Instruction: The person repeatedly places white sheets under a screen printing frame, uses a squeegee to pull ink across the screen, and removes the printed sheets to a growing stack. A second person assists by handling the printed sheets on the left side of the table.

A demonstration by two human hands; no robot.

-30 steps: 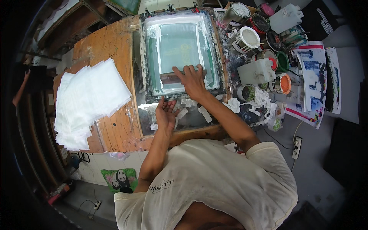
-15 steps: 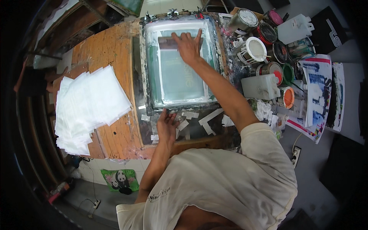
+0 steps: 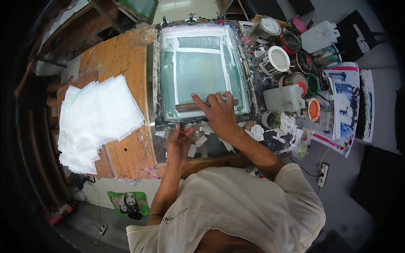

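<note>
Printing workshop; framed screen, paint cans, stained table

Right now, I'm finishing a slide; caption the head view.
Right hand holding a brown squeegee on a framed screen, left hand at its near edge, white sheets at left.

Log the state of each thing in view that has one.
Right hand: gripping the squeegee
Squeegee: held across the screen's near end
Left hand: at the screen's near edge, grip unclear
Screen: smeared white around its borders
Paper sheets: piled unevenly
White bucket: open
Orange pot: open
Tissues: crumpled
</note>
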